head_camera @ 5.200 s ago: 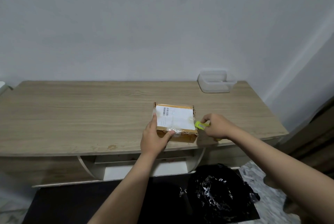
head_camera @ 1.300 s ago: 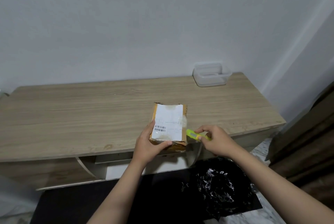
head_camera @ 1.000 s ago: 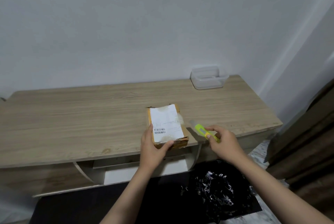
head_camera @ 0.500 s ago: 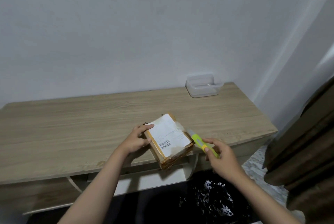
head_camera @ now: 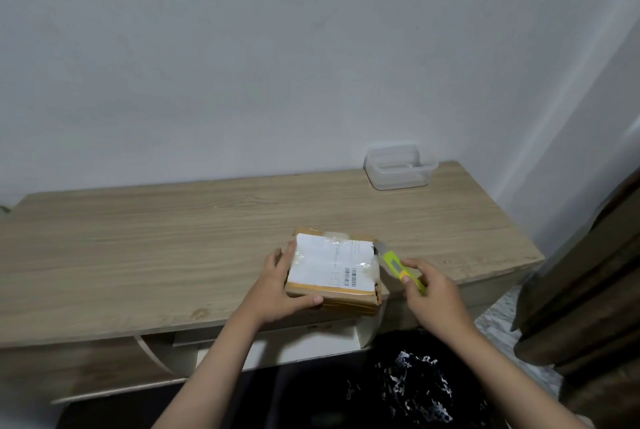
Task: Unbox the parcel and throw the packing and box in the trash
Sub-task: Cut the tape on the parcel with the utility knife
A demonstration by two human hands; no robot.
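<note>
Desk [head_camera: 138, 248]: one, light wood grain, against a pale wall; carries everything the hands work on.
Curtain [head_camera: 588, 290]: one, brown, hanging well to the right of the right hand.
Trash bag [head_camera: 415, 390]: one, black and crinkled, on the floor below the right hand and forearm.
Parcel [head_camera: 332, 269]: one brown cardboard box, taped, flat on the desk near its front edge, between the two hands. White label with barcodes faces up.
Container [head_camera: 398, 168]: one, clear plastic, at the desk's back right, well beyond the right hand.
Hands: two, bare.
Left hand [head_camera: 280, 286]: grasps the parcel's left near corner, thumb along the near side, fingers up the left side.
Right hand [head_camera: 433, 293]: curled around the rear of the cutter, just right of the parcel.
Cutter [head_camera: 398, 264]: one, yellow-green; its front end touches the parcel's far right corner, its body slants back toward the gripping hand.
Change, parcel: half a second ago it sat turned at an angle with one corner pointing at the desk edge; now squared to the edge, barcodes toward the near right.
Change, left hand: was on the parcel's far left edge; now on the near left corner.
Change, cutter: front end was beside the right side; now at the far right corner.
</note>
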